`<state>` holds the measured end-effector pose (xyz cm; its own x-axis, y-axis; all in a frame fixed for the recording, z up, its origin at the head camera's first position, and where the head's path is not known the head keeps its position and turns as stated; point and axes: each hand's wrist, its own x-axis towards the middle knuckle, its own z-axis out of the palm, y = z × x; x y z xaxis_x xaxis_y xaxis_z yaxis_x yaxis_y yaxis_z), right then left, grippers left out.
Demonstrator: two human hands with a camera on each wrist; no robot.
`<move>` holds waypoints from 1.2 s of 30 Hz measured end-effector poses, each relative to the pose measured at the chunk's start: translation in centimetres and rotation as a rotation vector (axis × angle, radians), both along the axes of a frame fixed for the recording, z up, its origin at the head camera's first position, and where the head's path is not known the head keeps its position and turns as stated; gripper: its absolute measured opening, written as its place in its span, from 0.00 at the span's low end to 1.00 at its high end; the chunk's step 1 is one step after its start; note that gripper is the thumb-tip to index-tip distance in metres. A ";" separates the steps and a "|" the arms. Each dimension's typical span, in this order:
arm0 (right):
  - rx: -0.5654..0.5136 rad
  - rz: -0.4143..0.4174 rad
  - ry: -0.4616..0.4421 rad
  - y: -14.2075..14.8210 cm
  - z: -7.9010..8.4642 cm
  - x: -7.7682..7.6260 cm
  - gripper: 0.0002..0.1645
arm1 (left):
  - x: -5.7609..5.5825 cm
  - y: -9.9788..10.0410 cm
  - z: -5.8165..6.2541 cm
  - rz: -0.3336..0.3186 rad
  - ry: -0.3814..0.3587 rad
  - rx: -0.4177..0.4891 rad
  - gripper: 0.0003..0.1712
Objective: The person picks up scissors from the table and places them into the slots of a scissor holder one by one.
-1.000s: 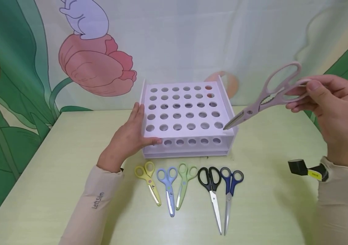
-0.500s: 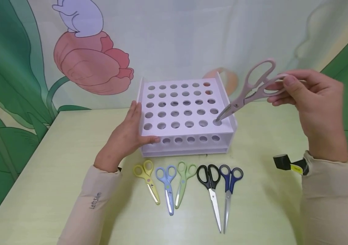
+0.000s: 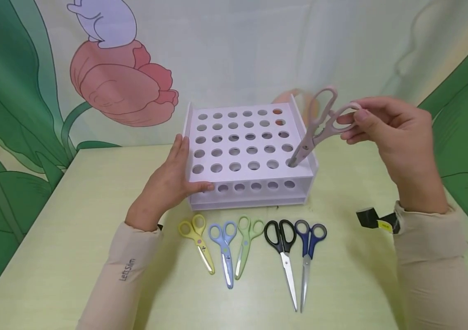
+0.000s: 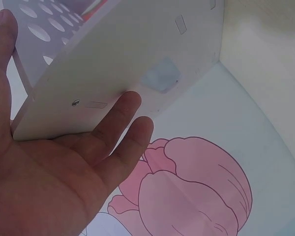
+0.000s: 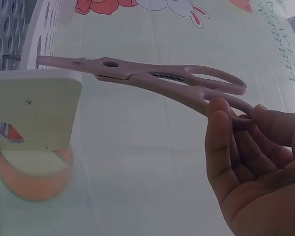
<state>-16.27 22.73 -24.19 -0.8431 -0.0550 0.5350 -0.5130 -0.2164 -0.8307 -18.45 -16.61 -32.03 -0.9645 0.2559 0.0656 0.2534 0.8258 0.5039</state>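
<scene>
My right hand (image 3: 399, 137) pinches a pair of pale pink scissors (image 3: 314, 130) by one handle loop, between thumb and fingers. Tilted, the scissors point down and left, with their tips in the front right hole of a white rack (image 3: 254, 176) full of round holes. In the right wrist view, the scissors (image 5: 137, 71) pass into the holed top panel (image 5: 46, 29). At the rack's left side, my left hand (image 3: 165, 188) rests with straight fingers against the side panel and its thumb across the front. The left wrist view shows those fingers (image 4: 120, 110) flat along that panel.
In front of the rack lie yellow scissors (image 3: 197, 240), light blue scissors (image 3: 225, 252), green scissors (image 3: 246, 243), black-handled scissors (image 3: 283, 252) and dark blue-handled scissors (image 3: 308, 252) on the pale green table (image 3: 73, 229). A flower-printed curtain (image 3: 225, 55) hangs behind.
My right hand has moved left with the pink scissors, and their tips have gone from above the rack's right edge into the front right hole. The left hand has stayed on the rack.
</scene>
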 end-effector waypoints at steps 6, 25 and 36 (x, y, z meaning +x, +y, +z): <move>0.042 0.007 0.021 -1.0 -0.4 -0.5 0.13 | 0.1 0.0 0.1 -0.001 -0.003 0.006 0.75; 0.623 -0.288 -0.062 -4.2 -2.1 -1.0 0.14 | 0.0 -0.1 0.3 0.012 -0.022 0.003 0.75; 0.478 -0.314 -0.062 -4.1 -3.3 -2.8 0.12 | 0.0 0.1 0.3 0.027 -0.050 0.021 0.76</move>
